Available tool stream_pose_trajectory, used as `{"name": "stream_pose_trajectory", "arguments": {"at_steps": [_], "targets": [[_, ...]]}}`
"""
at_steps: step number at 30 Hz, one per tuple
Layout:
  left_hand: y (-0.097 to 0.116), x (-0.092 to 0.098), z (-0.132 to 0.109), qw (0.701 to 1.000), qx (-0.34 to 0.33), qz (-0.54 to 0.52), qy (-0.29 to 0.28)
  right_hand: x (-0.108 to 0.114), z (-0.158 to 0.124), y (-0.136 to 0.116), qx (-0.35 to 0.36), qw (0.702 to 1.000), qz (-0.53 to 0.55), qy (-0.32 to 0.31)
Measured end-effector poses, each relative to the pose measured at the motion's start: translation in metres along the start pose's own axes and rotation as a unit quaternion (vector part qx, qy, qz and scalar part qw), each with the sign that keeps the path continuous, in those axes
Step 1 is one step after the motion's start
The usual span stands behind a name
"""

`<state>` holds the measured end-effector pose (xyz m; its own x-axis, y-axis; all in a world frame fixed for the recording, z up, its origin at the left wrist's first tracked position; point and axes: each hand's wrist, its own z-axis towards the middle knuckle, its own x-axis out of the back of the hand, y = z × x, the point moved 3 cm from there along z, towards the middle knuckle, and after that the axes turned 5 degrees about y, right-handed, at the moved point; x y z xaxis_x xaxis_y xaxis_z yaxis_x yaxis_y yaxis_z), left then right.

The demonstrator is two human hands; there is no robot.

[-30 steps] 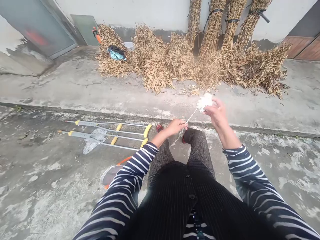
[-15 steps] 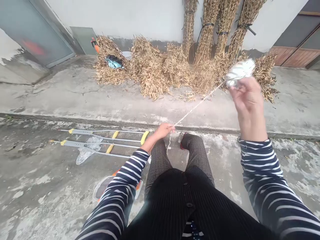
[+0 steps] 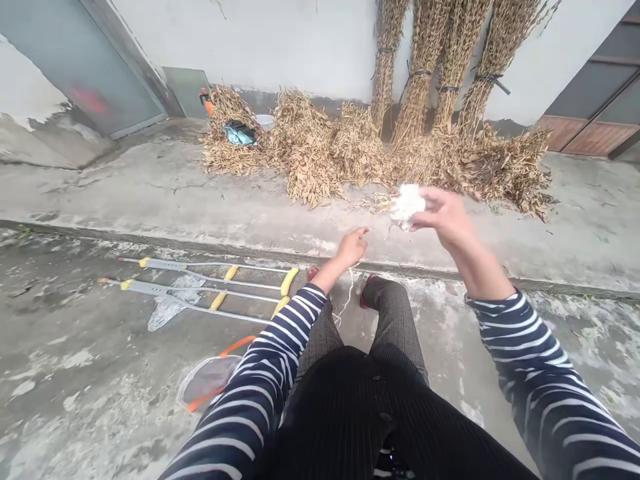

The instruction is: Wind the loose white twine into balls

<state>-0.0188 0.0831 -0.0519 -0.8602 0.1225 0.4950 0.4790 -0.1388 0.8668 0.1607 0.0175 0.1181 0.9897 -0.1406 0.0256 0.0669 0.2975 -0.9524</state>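
Note:
My right hand (image 3: pixel 443 217) is shut around a small ball of white twine (image 3: pixel 407 205), held out above my knees. My left hand (image 3: pixel 353 248) is a little to the left and lower, its fingers pinched on a thin strand. A loose length of the white twine (image 3: pixel 347 297) hangs below it, down between my knees. The strand between my two hands is hard to see. Both forearms are in striped sleeves (image 3: pixel 520 340), and my dark patterned trousers (image 3: pixel 395 313) show beneath my hands.
A pair of crutches (image 3: pixel 200 280) with yellow grips lies on the concrete to my left. Nearby are a plastic bag (image 3: pixel 173 310) and an orange-rimmed net (image 3: pixel 207 380). Ahead, past a concrete step edge (image 3: pixel 250 243), lie heaps of dried bean plants (image 3: pixel 310 153), with tied bundles (image 3: pixel 425 73) against the wall.
My right hand has swung out and up, then come back down and inward with the ball. The twine that was stretched taut between my hands is now slack.

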Motion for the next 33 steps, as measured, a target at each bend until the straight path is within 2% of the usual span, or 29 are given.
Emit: {"name": "stream_pose_trajectory", "arguments": {"at_steps": [3, 5, 9, 11, 13, 15, 17, 18, 21, 23, 25, 28, 30, 33], "targets": [[0.013, -0.007, -0.02, 0.984, -0.056, -0.168, -0.012, -0.018, -0.014, 0.059, -0.058, 0.998, -0.018, -0.032], [0.022, -0.011, -0.029, 0.968, -0.054, -0.245, -0.023, -0.025, -0.022, 0.08, -0.084, 0.995, -0.022, -0.047], [0.019, -0.021, -0.044, 0.958, 0.033, -0.281, -0.042, -0.027, -0.032, 0.091, -0.109, 0.991, -0.018, -0.069], [0.011, -0.024, -0.055, 0.962, 0.044, -0.263, -0.06, -0.023, -0.032, 0.092, -0.118, 0.99, -0.017, -0.077], [0.002, -0.023, -0.068, 0.976, 0.032, -0.204, -0.073, -0.015, -0.028, 0.095, -0.113, 0.991, -0.046, -0.051], [-0.005, -0.017, -0.084, 0.99, 0.012, -0.104, -0.09, -0.004, -0.022, 0.099, -0.073, 0.987, -0.139, 0.017], [-0.006, -0.005, -0.097, 0.994, -0.037, 0.021, -0.099, 0.003, -0.02, 0.105, -0.01, 0.959, -0.273, 0.073], [-0.003, 0.003, -0.102, 0.989, -0.075, 0.084, -0.093, 0.003, -0.021, 0.109, 0.016, 0.938, -0.337, 0.077], [0.023, 0.029, -0.104, 0.946, -0.208, 0.244, -0.052, -0.008, -0.034, 0.126, 0.047, 0.885, -0.464, 0.0], [0.044, 0.041, -0.091, 0.908, -0.272, 0.317, -0.028, -0.021, -0.05, 0.135, 0.06, 0.87, -0.484, -0.071], [0.061, 0.048, -0.071, 0.883, -0.314, 0.349, -0.019, -0.032, -0.064, 0.138, 0.068, 0.879, -0.456, -0.12], [0.07, 0.049, -0.04, 0.869, -0.366, 0.327, -0.056, -0.036, -0.076, 0.137, 0.01, 0.932, -0.331, -0.149], [0.061, 0.045, -0.026, 0.883, -0.361, 0.29, -0.079, -0.033, -0.078, 0.131, -0.057, 0.968, -0.192, -0.151], [0.031, 0.032, -0.017, 0.934, -0.278, 0.208, -0.089, -0.026, -0.078, 0.118, -0.141, 0.981, 0.01, -0.133]]}}
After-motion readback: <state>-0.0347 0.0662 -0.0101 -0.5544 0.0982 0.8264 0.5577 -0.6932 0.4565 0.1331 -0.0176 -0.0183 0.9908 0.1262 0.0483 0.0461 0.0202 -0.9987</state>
